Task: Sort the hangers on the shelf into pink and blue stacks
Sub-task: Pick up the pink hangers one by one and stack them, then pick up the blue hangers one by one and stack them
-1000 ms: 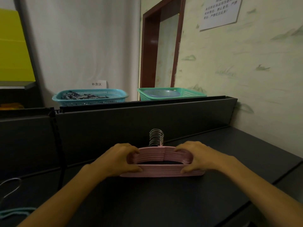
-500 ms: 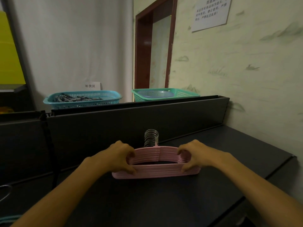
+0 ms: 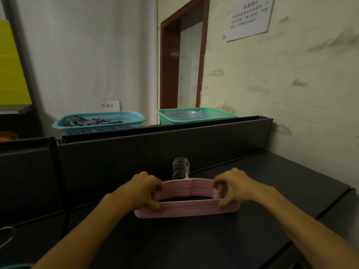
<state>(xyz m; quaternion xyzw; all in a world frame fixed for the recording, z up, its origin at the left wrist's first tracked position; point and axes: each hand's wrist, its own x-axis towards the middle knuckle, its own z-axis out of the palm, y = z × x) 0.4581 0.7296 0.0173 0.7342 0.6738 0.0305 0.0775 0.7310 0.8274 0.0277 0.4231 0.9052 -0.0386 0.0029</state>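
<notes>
Near the back wall of the dark shelf [image 3: 223, 249], roughly midway along it, a stack of pink hangers [image 3: 187, 207] stands on its long bottom edge, the hangers packed face to face. Their metal hooks [image 3: 181, 167] rise in a tight row behind the stack, just in front of the shelf's upright back panel [image 3: 155, 152].

Both hands grip the stack, one at each end. The left hand [image 3: 141, 193] has its fingers curled over the top of the left shoulder and its thumb pressed on the front of the bottom bar. The right hand [image 3: 235, 187] mirrors it on the right end, fingers hooked over the top, thumb down on the front face.

At the shelf's far left edge a thin wire hook [image 3: 6, 235] shows, and a sliver of teal [image 3: 13, 266] sits at the bottom left corner; what it belongs to cannot be told.

Beyond the back panel sit two plastic baskets: a blue basket [image 3: 99, 123] holding dark clips, and a green basket [image 3: 196, 114] to its right. A paper notice [image 3: 249, 17] hangs on the wall.
</notes>
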